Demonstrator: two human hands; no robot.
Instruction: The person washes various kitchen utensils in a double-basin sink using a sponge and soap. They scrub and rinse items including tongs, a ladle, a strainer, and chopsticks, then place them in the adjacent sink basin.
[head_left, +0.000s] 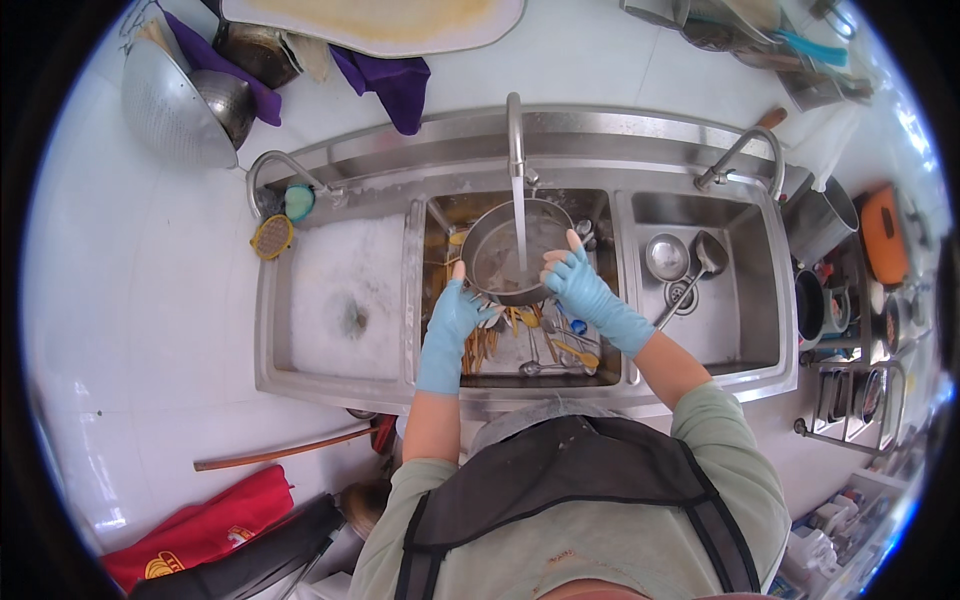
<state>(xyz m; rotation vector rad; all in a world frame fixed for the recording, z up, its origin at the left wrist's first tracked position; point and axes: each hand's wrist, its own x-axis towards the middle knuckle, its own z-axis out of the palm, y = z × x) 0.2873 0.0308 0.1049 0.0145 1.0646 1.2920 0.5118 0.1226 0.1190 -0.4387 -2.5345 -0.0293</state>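
In the middle basin, a round metal pot is under the centre faucet, and water streams into it. My left hand, in a light blue glove with bare fingertips showing, grips the pot's left rim. Gloved the same way, my right hand is at the pot's right rim, its fingers bent over the edge. Below the pot lie wooden chopsticks, metal spoons and yellow spoons on the basin floor. The pot's base is hidden from view.
White foam fills the left basin; a yellow-rimmed scrubber and a green sponge sit at its corner. The right basin holds a metal bowl and a ladle. Side faucets arch beside both outer basins.
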